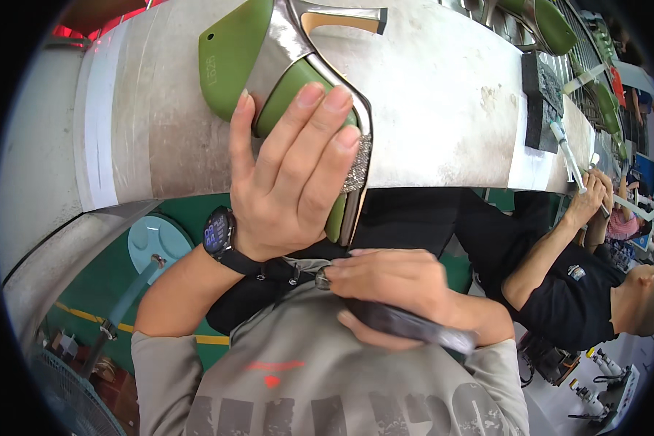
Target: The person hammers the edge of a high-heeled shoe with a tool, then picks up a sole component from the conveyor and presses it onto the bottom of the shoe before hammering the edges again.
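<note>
A metallic grey high-heeled shoe [280, 40] on a green shoe last [221, 76] lies on its side on the pale work surface, heel to the far right and toe over the near edge. My left hand [291, 182] holds it down, thumb and fingers laid across the side. A glittering band [357, 166] shows beside the fingers near the toe. Just below the toe, my right hand [392, 287] is closed around a dark-handled tool [396, 320] with a pale, shiny end. Motion blurs the hand and tool, and its working tip cannot be made out.
The pale work surface [443, 94] curves across the top. At the right stand a black block [541, 102], a white brush-like tool [568, 152] and more shoes on green lasts [545, 25]. A co-worker [574, 283] sits close on the right. A blue round stool [156, 243] stands lower left.
</note>
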Demonstrator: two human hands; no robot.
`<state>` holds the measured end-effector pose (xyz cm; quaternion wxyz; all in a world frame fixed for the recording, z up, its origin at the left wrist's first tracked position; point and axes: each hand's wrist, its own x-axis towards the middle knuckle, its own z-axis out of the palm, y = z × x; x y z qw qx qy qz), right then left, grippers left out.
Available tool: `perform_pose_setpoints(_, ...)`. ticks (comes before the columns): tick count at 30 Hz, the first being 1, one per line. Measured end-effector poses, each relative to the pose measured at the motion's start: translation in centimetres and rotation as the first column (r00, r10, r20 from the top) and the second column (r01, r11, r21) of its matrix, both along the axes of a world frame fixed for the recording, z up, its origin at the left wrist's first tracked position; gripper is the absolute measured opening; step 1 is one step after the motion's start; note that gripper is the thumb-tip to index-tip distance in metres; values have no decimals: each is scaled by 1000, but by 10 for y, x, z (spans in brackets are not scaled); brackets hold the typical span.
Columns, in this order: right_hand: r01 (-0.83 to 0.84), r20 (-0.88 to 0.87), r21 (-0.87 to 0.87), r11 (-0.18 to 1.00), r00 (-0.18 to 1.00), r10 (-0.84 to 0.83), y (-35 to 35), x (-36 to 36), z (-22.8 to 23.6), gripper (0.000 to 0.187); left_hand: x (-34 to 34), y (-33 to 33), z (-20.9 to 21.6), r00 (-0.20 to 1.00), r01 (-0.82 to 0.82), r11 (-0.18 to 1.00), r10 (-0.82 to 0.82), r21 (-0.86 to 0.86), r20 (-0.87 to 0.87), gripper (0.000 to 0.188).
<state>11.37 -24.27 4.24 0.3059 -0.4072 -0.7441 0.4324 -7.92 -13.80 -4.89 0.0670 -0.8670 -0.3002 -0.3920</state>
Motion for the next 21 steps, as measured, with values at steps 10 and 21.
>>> perform_pose_setpoints(10, 448, -620, -221, 866, 621, -480, 6, 2, 11, 36, 2, -9, 3, 996, -38, 999, 40, -24, 76, 52)
perform_pose_setpoints(21, 488, -234, -227, 843, 813, -533, 60, 11, 32, 31, 1, -4, -5, 981, -97, 994, 104, -48, 166, 57)
